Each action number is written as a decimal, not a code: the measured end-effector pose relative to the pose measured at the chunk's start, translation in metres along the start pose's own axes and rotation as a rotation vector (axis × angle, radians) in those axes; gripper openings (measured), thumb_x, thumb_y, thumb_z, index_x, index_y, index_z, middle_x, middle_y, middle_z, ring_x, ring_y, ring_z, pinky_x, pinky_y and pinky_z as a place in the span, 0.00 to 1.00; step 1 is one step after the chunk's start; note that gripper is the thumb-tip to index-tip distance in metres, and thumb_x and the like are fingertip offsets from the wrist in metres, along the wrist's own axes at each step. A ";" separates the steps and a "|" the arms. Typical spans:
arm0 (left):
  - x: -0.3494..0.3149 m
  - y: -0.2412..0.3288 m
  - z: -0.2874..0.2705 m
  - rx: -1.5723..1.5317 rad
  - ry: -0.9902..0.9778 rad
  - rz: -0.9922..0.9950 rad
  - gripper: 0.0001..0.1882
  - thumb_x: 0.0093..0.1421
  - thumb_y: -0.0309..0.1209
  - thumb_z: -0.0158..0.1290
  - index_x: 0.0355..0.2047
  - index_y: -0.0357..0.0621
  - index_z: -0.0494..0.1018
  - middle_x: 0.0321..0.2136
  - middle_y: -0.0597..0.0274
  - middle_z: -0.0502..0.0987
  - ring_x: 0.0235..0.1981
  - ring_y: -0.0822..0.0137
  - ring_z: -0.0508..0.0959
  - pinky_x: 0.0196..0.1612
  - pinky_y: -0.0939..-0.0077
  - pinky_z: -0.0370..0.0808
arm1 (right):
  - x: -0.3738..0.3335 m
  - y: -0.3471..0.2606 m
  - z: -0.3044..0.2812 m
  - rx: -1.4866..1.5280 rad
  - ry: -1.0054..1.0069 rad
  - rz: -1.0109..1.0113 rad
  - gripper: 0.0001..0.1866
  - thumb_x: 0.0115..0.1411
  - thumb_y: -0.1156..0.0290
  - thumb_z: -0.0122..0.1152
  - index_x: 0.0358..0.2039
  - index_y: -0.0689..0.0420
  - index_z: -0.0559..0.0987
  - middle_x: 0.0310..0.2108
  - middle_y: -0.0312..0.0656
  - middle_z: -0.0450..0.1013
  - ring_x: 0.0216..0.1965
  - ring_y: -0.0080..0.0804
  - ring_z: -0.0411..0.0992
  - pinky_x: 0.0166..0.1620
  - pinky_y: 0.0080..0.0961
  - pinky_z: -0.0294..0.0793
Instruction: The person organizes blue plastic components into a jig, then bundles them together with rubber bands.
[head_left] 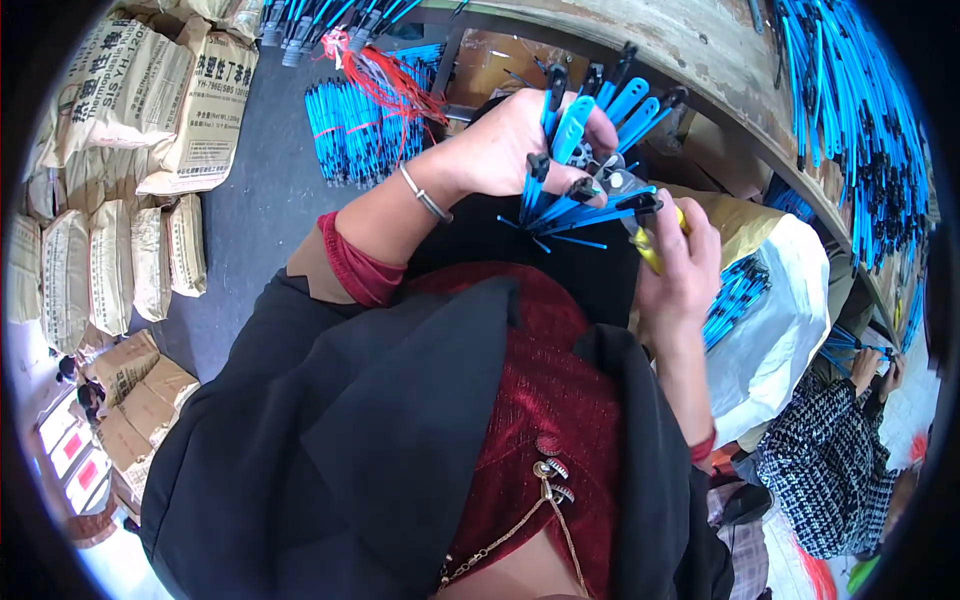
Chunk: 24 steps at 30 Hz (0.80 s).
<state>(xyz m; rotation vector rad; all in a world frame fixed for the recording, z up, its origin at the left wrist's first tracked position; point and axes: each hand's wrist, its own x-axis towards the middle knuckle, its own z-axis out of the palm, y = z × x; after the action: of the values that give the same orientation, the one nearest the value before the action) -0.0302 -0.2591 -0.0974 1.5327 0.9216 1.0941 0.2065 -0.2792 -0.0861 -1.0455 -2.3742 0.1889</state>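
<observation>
My left hand (512, 145) is closed around a cluster of blue ribs with black ends (572, 130), which looks like an umbrella frame. The ribs fan out around a small grey and clear hub (612, 180), partly hidden by my thumb and fingers. Close against the right side of the cluster, my right hand (685, 255) is curled around a small yellow-handled tool (648, 252). Its fingertips are at the black rib ends, and the tool's working end is hidden.
Wooden bench (690, 45) runs along the far side, with blue ribs (870, 130) hanging over it. Tied rib bundles (365, 135) and red cords (395, 85) lie ahead-left. A white sack (785, 310) holds more ribs. Paper sacks (150, 110) stand left. Another person's hands (872, 370) work at right.
</observation>
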 end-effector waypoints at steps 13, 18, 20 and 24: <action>0.002 0.005 -0.002 -0.024 -0.329 -0.013 0.16 0.40 0.28 0.65 0.30 0.37 0.75 0.25 0.63 0.77 0.25 0.76 0.74 0.30 0.81 0.70 | 0.008 0.025 -0.032 0.966 -0.997 0.442 0.31 0.38 0.75 0.68 0.46 0.62 0.68 0.31 0.40 0.73 0.31 0.24 0.71 0.35 0.20 0.71; 0.001 0.009 -0.002 -0.043 -0.119 -0.264 0.20 0.35 0.27 0.68 0.30 0.37 0.76 0.28 0.60 0.77 0.31 0.69 0.76 0.36 0.76 0.72 | 0.015 0.029 -0.046 0.218 -0.445 -0.045 0.33 0.35 0.70 0.69 0.45 0.61 0.69 0.28 0.35 0.71 0.28 0.21 0.69 0.34 0.16 0.69; 0.004 0.003 -0.002 -0.114 -0.217 -0.175 0.17 0.37 0.27 0.66 0.29 0.38 0.76 0.25 0.63 0.76 0.26 0.74 0.74 0.32 0.80 0.70 | 0.004 0.023 -0.034 0.656 -0.834 0.403 0.32 0.36 0.70 0.68 0.45 0.62 0.69 0.29 0.38 0.71 0.29 0.25 0.70 0.36 0.19 0.69; 0.011 0.007 -0.002 -0.099 -0.359 -0.108 0.16 0.39 0.27 0.65 0.30 0.38 0.75 0.24 0.64 0.76 0.25 0.75 0.74 0.31 0.82 0.70 | -0.011 0.022 -0.018 1.398 -1.194 0.886 0.30 0.37 0.72 0.66 0.44 0.63 0.70 0.29 0.40 0.71 0.31 0.31 0.71 0.38 0.21 0.70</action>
<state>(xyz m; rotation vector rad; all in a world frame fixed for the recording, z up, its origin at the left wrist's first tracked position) -0.0285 -0.2500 -0.0888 1.5158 0.6840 0.7446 0.2360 -0.2733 -0.0824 -1.1321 -1.3717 2.8260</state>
